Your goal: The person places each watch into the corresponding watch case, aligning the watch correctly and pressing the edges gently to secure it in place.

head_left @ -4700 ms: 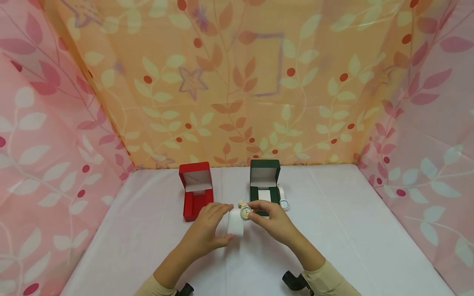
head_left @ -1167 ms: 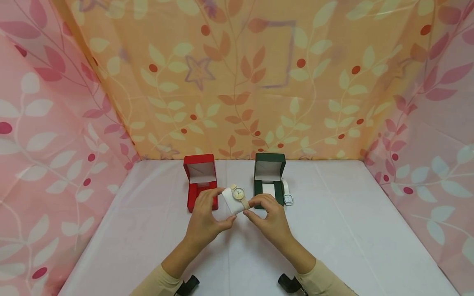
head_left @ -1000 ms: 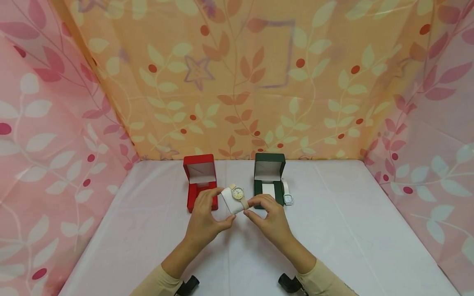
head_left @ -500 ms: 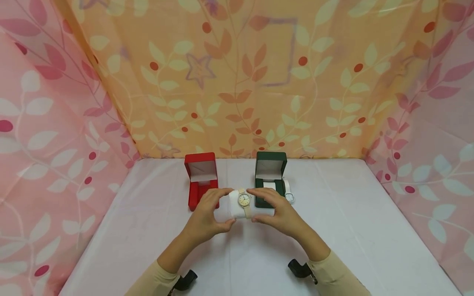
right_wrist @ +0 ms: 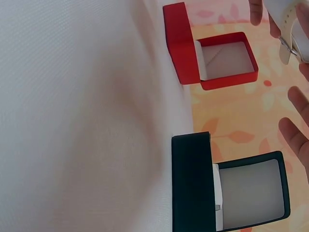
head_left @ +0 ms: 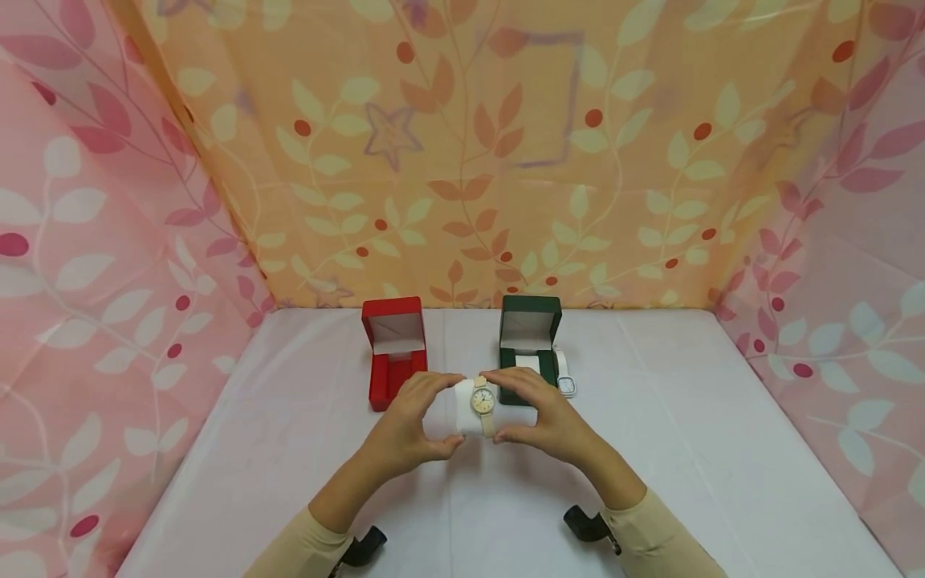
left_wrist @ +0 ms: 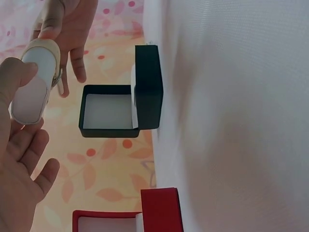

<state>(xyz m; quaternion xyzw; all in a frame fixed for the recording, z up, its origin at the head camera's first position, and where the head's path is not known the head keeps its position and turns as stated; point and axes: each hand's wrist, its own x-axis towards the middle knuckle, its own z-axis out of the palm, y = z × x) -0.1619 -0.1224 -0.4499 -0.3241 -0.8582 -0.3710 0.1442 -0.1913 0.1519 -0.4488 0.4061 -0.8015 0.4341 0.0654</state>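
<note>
A wristwatch (head_left: 482,400) with a round gold-rimmed dial and cream strap is wrapped around a white watch cushion (head_left: 465,408), held up over the table. My left hand (head_left: 408,425) pinches the cushion's left end, fingers above and thumb below. From the other side my right hand (head_left: 549,413) grips the watch and cushion at the strap, fingers along the top, thumb underneath. In the left wrist view the right thumb presses on the strap (left_wrist: 46,44) at the cushion's end. The strap's buckle (right_wrist: 288,47) and loose holed tail show in the right wrist view.
Behind my left hand stands an open red watch box (head_left: 393,317) with a bare red inside. An open dark green watch box (head_left: 531,305) holding a white cushion (head_left: 527,363) stands behind my right hand. A white square-dial watch (head_left: 566,385) lies beside it.
Earlier the watch hung at the cushion's right edge; then both were tilted. Now they are level, dial facing up. My right hand has shifted from the strap's lower end to span the strap.
</note>
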